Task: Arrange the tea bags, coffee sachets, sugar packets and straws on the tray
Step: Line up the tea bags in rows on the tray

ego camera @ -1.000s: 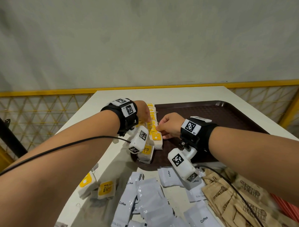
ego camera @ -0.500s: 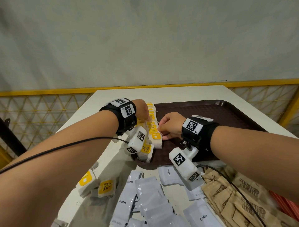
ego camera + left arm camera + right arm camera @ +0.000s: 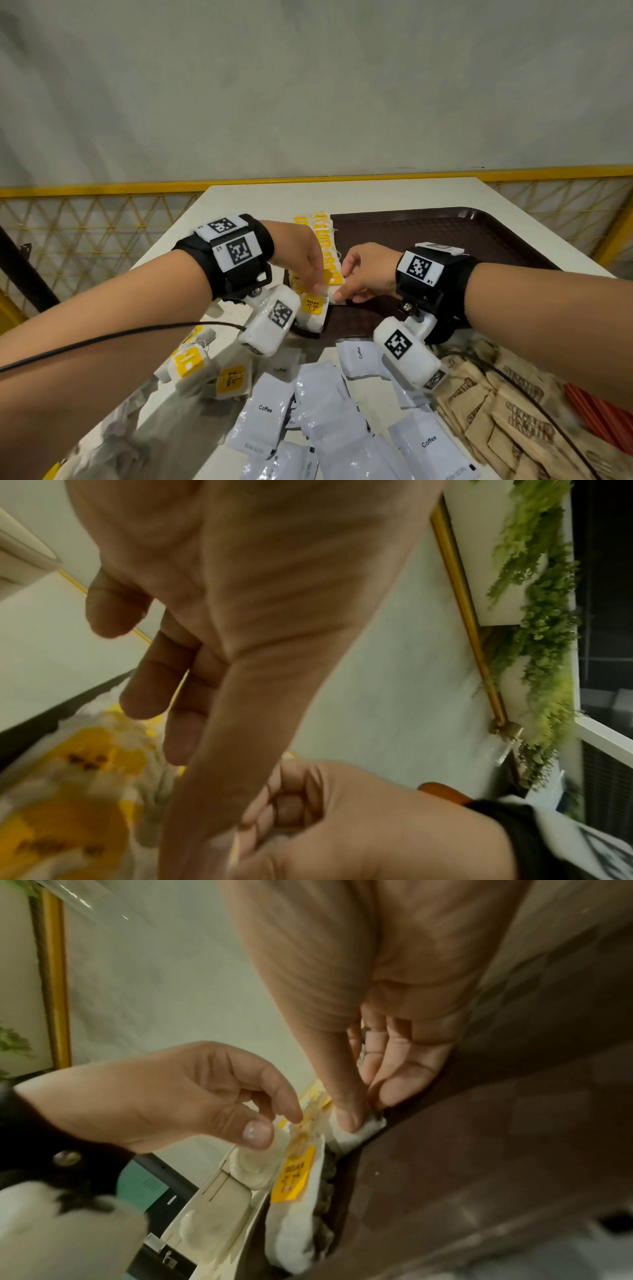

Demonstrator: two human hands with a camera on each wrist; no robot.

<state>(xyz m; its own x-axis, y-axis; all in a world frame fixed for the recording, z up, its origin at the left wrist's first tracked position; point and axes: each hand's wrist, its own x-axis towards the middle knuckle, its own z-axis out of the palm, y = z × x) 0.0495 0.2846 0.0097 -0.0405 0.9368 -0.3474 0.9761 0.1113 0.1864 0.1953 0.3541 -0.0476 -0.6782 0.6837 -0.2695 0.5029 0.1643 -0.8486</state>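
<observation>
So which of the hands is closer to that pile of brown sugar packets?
Right. The right hand is over the tray, just beyond the sugar packets; the left hand sits farther left, at the tea bags.

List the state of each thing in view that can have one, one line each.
Tray: on the table, mostly bare.
Tea bag row: lined along the tray's left edge.
Left hand: pinching a tea bag in the row.
Right hand: pinching the near tea bag.
Loose tea bags: off tray.
Coffee sachets: off tray.
Sugar packets: off tray.

Red straws (image 3: 603,414) cut off at right edge; tea bags (image 3: 78,791) blurred beside left hand (image 3: 240,593).
</observation>
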